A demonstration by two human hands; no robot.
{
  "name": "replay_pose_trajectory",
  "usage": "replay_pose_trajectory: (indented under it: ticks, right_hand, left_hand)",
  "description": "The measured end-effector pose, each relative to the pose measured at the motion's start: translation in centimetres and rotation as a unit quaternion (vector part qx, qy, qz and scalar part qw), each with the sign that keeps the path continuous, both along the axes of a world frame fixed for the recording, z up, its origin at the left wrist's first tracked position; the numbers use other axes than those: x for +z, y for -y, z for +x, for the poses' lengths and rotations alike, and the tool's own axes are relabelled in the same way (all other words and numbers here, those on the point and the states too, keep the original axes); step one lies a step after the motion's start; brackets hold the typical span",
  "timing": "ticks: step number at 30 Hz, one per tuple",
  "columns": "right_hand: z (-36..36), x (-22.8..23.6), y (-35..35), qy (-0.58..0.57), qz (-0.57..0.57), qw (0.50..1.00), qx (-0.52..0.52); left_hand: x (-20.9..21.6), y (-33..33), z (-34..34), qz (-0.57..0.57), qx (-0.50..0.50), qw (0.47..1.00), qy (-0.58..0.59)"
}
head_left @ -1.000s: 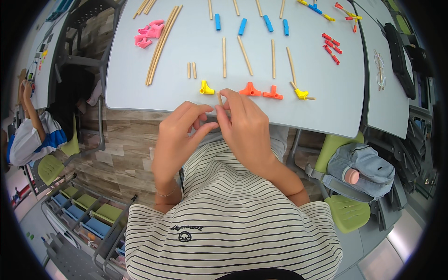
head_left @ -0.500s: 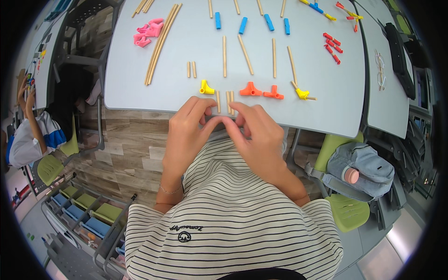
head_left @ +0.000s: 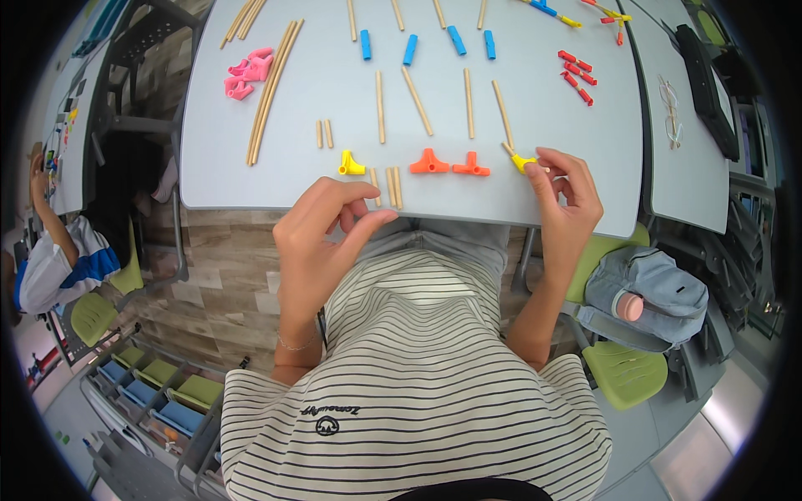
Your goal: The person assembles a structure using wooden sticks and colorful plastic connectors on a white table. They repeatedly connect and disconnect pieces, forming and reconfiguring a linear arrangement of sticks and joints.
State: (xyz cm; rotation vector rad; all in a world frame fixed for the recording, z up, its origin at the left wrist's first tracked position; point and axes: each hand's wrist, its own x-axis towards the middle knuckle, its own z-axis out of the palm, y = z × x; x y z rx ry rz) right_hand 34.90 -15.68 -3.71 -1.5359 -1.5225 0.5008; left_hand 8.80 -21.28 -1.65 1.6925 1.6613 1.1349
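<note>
Along the near table edge, my right hand (head_left: 570,199) pinches the right end of a yellow connector (head_left: 520,161) with short wooden sticks in its sockets. A longer wooden stick (head_left: 503,113) lies just beyond that connector. My left hand (head_left: 320,235) is open, thumb and forefinger apart, beside several short wooden sticks (head_left: 390,188). Another yellow connector (head_left: 350,164) lies past the left fingertips. Two orange connectors (head_left: 429,162) sit between my hands, a little farther in. Two more short sticks (head_left: 323,134) lie at the left.
Farther off on the white table (head_left: 217,167) are long sticks (head_left: 274,93), pink connectors (head_left: 248,73), blue tubes (head_left: 410,50) in a row and red pieces (head_left: 576,77). Assembled coloured parts (head_left: 551,10) lie at the far right. A chair with a grey-blue backpack (head_left: 656,292) stands right. Another person (head_left: 67,259) sits left.
My hands have parted from in front of me. The right moved right and took hold of the yellow connector; the left shifted slightly left, its fingers spreading. The whole view shifted a little.
</note>
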Motion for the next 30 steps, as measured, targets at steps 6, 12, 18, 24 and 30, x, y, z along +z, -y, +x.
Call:
replay_pose_trajectory:
  ticks: [6, 12, 18, 24, 30]
  right_hand:
    - [0.5, 0.2, 1.0, -0.125, 0.018, 0.991, -0.035]
    - [0.1, 3.3, 3.5, -0.207, 0.000, 0.975, 0.074]
    - [-1.2, 3.0, 3.9, -0.195, -0.035, 0.975, 0.105]
    - [-1.6, 1.7, 3.8, -0.331, -0.053, 0.920, 0.202]
    - [-1.7, 1.2, 4.4, -0.404, -0.076, 0.883, 0.227]
  left_hand:
    - [0.8, -0.3, 1.9, 0.047, -0.072, 0.994, 0.060]
    - [1.5, -0.1, 6.1, -0.044, -0.132, 0.949, 0.281]
    - [-0.6, -0.5, 7.3, -0.020, -0.216, 0.956, 0.198]
    - [-2.3, 0.0, 7.7, -0.081, -0.217, 0.927, 0.296]
    - [-2.0, 0.7, 7.0, -0.219, -0.232, 0.843, 0.434]
